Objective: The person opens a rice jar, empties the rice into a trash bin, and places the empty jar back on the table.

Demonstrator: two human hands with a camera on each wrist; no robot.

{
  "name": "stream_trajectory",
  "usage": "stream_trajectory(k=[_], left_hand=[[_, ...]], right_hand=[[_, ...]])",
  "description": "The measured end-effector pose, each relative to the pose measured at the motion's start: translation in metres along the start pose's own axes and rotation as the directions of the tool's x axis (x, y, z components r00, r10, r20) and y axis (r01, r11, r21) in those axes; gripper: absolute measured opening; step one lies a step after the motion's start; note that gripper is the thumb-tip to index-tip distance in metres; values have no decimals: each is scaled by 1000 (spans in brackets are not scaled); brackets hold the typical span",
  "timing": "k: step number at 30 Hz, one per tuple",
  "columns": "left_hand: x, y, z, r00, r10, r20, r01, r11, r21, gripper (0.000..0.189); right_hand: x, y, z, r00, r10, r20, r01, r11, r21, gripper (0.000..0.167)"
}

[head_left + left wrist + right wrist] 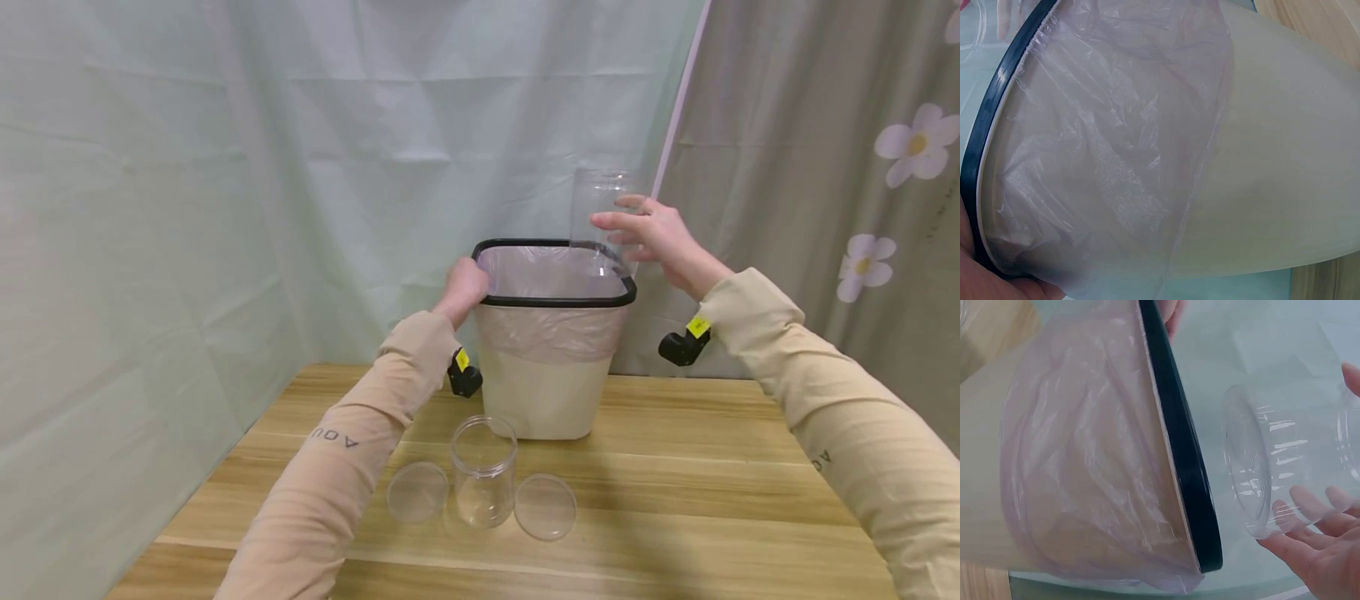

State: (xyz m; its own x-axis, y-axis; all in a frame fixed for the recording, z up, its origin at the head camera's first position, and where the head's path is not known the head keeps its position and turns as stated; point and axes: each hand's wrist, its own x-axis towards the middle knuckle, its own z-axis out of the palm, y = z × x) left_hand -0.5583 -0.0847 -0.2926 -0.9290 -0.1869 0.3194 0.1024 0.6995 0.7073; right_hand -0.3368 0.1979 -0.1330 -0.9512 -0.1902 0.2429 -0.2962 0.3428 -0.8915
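A cream trash bin (543, 400) with a black rim and a thin pinkish liner bag (1116, 125) folded over its edge stands on the table. My left hand (467, 282) grips the rim (988, 125) at the left side of the bin. Up at the bin's right side, my right hand (663, 237) holds a clear plastic jar (588, 204), thumb and fingers round its wall. In the right wrist view the base of this jar (1297, 437) faces the bin's opening, a short gap away from the rim.
A second clear jar (483, 496) stands upright and uncapped in front of the bin. One clear round lid (417, 493) lies to its left and another lid (546, 508) to its right on the wooden table (712, 483). Curtains (360, 167) hang behind.
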Motion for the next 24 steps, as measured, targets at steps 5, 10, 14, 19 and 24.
stream_trajectory(k=[5, 10, 14, 19, 24], left_hand=[[-3, 5, -4, 1000, -18, 23, 18, 1000, 18, 12], [28, -15, 17, 1000, 0, 0, 0, 999, 45, 12], [-50, 38, -32, 1000, -14, 28, 13, 999, 39, 13], [-84, 59, -51, 1000, 0, 24, -1, 1000, 20, 13], [-85, 61, -53, 999, -5, 37, 5, 1000, 2, 12]], right_hand=[[0, 0, -2, 999, 28, 16, -29, 998, 56, 90], [-7, 0, -3, 998, 24, 51, -28, 996, 83, 86], [-17, 1, -4, 996, -11, 88, 1, 994, 113, 78], [-36, 4, -3, 990, -74, 117, 57, 989, 140, 72], [-55, 8, -2, 986, -121, 110, 106, 985, 138, 64]])
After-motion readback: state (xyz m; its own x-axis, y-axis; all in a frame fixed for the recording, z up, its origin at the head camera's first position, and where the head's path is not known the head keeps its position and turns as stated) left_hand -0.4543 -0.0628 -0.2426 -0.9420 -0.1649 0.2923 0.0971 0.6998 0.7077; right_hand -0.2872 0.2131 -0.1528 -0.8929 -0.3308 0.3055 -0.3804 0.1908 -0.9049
